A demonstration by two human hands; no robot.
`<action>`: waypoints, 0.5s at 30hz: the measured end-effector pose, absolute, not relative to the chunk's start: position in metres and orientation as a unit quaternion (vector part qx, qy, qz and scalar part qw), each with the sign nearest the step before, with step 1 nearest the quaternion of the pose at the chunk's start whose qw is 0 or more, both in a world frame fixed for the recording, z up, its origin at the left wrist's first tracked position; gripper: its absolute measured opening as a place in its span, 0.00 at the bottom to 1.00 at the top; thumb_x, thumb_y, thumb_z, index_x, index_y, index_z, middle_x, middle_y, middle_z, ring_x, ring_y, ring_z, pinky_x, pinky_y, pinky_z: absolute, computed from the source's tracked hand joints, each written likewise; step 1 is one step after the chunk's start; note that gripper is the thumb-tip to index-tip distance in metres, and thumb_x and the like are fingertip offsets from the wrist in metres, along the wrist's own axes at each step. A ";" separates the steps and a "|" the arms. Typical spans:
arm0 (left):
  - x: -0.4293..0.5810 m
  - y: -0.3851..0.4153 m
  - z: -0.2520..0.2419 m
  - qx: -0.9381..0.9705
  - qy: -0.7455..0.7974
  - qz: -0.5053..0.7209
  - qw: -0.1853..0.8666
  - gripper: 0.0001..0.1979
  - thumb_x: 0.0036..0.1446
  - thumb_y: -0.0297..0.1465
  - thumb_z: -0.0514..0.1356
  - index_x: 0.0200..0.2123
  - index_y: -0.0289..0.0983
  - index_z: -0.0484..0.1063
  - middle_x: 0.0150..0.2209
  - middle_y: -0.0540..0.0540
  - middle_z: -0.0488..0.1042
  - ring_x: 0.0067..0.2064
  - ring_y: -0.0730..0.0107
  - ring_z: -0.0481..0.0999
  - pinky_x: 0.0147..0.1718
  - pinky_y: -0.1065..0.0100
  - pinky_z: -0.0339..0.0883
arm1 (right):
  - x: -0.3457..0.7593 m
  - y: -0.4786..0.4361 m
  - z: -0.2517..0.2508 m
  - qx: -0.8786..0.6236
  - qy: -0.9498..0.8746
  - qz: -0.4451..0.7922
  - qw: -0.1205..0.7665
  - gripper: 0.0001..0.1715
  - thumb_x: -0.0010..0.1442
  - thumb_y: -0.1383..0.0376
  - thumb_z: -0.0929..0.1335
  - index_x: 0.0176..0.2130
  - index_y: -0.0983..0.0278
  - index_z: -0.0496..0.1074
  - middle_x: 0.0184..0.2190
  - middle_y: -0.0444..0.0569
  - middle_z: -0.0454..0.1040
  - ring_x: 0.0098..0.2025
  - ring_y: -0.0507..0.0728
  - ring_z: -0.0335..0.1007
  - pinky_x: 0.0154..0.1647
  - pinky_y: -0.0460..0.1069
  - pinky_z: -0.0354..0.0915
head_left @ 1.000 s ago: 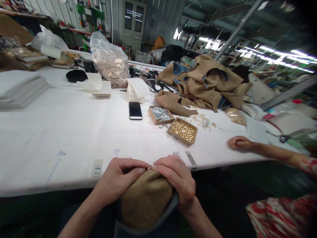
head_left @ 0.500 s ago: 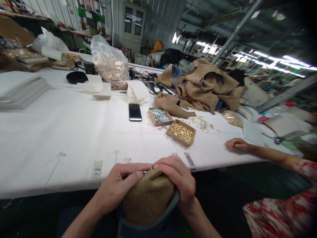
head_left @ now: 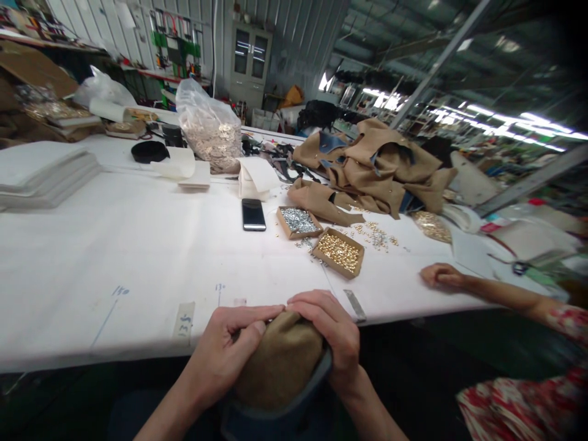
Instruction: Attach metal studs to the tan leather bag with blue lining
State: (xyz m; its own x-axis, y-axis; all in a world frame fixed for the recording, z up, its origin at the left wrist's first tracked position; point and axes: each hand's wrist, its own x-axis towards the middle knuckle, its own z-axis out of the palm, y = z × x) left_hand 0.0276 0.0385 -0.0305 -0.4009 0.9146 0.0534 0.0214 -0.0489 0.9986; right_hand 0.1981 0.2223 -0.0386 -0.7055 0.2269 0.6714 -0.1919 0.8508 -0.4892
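Note:
Both my hands grip a bunched piece of tan fabric [head_left: 280,361] with a blue-grey edge, held just below the table's front edge. My left hand [head_left: 232,352] wraps its left side, thumb and forefinger pinched at the top. My right hand [head_left: 333,337] covers its right side, fingertips meeting the left hand's at the top of the bundle. Whatever is pinched between the fingertips is too small to make out. On the white table [head_left: 138,245] ahead stand a small cardboard box of gold studs [head_left: 339,252] and one of silver studs [head_left: 298,221].
A black phone [head_left: 253,214] lies left of the boxes. A heap of tan garments [head_left: 372,165] sits behind them, with loose studs scattered nearby. A clear bag of metal parts [head_left: 209,125] stands at the back. Another person's hand [head_left: 441,277] rests on the table at right.
My hands have kept their grip on the fabric, fingertips closing tighter over its top. The view has tilted slightly, so the table and boxes sit a little lower. The other person's hand barely moved.

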 end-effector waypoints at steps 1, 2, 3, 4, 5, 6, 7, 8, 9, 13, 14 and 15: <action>0.029 0.038 -0.031 0.399 0.585 0.603 0.368 0.19 0.74 0.38 0.62 0.63 0.52 0.85 0.60 0.50 0.86 0.65 0.46 0.84 0.70 0.51 0.74 | 0.198 0.223 -0.037 -0.007 -0.883 0.274 0.380 0.16 0.83 0.67 0.64 0.56 0.60 0.81 0.50 0.52 0.83 0.52 0.62 0.79 0.55 0.57 0.70; 0.031 0.037 -0.033 0.395 0.586 0.605 0.367 0.19 0.75 0.39 0.61 0.63 0.52 0.85 0.61 0.50 0.85 0.65 0.46 0.84 0.70 0.50 0.74 | 0.199 0.223 -0.036 -0.006 -0.884 0.275 0.378 0.16 0.83 0.67 0.64 0.56 0.60 0.81 0.50 0.52 0.83 0.52 0.61 0.79 0.55 0.57 0.71; 0.033 0.037 -0.034 0.390 0.585 0.608 0.368 0.19 0.75 0.40 0.61 0.63 0.52 0.85 0.61 0.50 0.85 0.65 0.46 0.84 0.70 0.50 0.74 | 0.200 0.223 -0.035 -0.006 -0.885 0.274 0.376 0.16 0.83 0.67 0.63 0.56 0.60 0.81 0.50 0.52 0.83 0.52 0.61 0.79 0.55 0.57 0.71; 0.035 0.037 -0.036 0.384 0.581 0.613 0.371 0.19 0.76 0.42 0.61 0.64 0.52 0.85 0.62 0.50 0.85 0.66 0.46 0.83 0.71 0.51 0.74 | 0.201 0.224 -0.034 -0.007 -0.886 0.272 0.375 0.16 0.83 0.67 0.63 0.56 0.60 0.81 0.50 0.52 0.83 0.52 0.61 0.79 0.55 0.57 0.71; 0.037 0.037 -0.037 0.378 0.576 0.620 0.375 0.20 0.77 0.43 0.61 0.65 0.52 0.84 0.62 0.50 0.85 0.67 0.47 0.82 0.71 0.51 0.73 | 0.202 0.224 -0.033 -0.009 -0.887 0.269 0.375 0.16 0.84 0.67 0.63 0.57 0.60 0.81 0.51 0.52 0.83 0.52 0.61 0.79 0.55 0.57 0.71; 0.039 0.037 -0.039 0.372 0.571 0.627 0.377 0.20 0.78 0.44 0.60 0.65 0.52 0.84 0.63 0.50 0.84 0.68 0.47 0.82 0.72 0.52 0.72 | 0.202 0.224 -0.032 -0.011 -0.888 0.266 0.375 0.16 0.84 0.67 0.63 0.57 0.60 0.81 0.51 0.52 0.83 0.53 0.61 0.79 0.55 0.57 0.71; 0.041 0.038 -0.040 0.367 0.568 0.632 0.379 0.20 0.78 0.44 0.60 0.66 0.52 0.83 0.63 0.51 0.84 0.68 0.47 0.81 0.73 0.52 0.71 | 0.203 0.224 -0.031 -0.011 -0.889 0.266 0.374 0.16 0.84 0.66 0.63 0.57 0.60 0.81 0.51 0.52 0.83 0.53 0.61 0.79 0.55 0.57 0.71; 0.042 0.039 -0.041 0.364 0.566 0.633 0.382 0.20 0.78 0.45 0.60 0.66 0.53 0.83 0.63 0.51 0.84 0.68 0.48 0.81 0.74 0.52 0.71 | 0.203 0.225 -0.030 -0.011 -0.889 0.266 0.373 0.17 0.84 0.66 0.63 0.57 0.60 0.80 0.51 0.53 0.83 0.53 0.61 0.79 0.55 0.57 0.71; 0.043 0.040 -0.042 0.362 0.566 0.633 0.385 0.20 0.79 0.45 0.60 0.66 0.53 0.83 0.64 0.50 0.84 0.69 0.48 0.81 0.74 0.51 0.71 | 0.204 0.225 -0.030 -0.010 -0.888 0.268 0.373 0.17 0.85 0.65 0.62 0.57 0.61 0.80 0.51 0.53 0.83 0.53 0.61 0.79 0.55 0.57 0.71; 0.042 0.044 -0.041 0.371 0.582 0.611 0.387 0.21 0.78 0.47 0.59 0.66 0.53 0.83 0.65 0.50 0.83 0.70 0.46 0.80 0.76 0.46 0.69 | 0.203 0.226 -0.031 -0.014 -0.884 0.270 0.381 0.17 0.85 0.63 0.62 0.56 0.61 0.80 0.50 0.52 0.83 0.52 0.61 0.79 0.54 0.57 0.71; 0.041 0.045 -0.041 0.377 0.586 0.605 0.385 0.21 0.78 0.47 0.59 0.66 0.54 0.83 0.65 0.50 0.83 0.70 0.45 0.79 0.77 0.45 0.68 | 0.203 0.227 -0.031 -0.016 -0.884 0.270 0.382 0.17 0.85 0.63 0.62 0.56 0.61 0.80 0.50 0.52 0.83 0.52 0.61 0.79 0.54 0.57 0.70; 0.040 0.046 -0.040 0.383 0.587 0.600 0.385 0.22 0.78 0.47 0.58 0.66 0.54 0.83 0.65 0.50 0.83 0.71 0.45 0.79 0.77 0.44 0.68 | 0.203 0.227 -0.032 -0.017 -0.883 0.269 0.383 0.17 0.85 0.63 0.62 0.55 0.61 0.80 0.50 0.52 0.83 0.51 0.61 0.79 0.53 0.57 0.70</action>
State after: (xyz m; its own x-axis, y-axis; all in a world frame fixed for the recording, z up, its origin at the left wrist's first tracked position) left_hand 0.0396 0.0457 -0.0401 -0.4095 0.9123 0.0083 -0.0128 -0.0148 0.9998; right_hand 0.2027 0.2269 -0.0316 -0.7053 0.2374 0.6679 -0.1757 0.8543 -0.4892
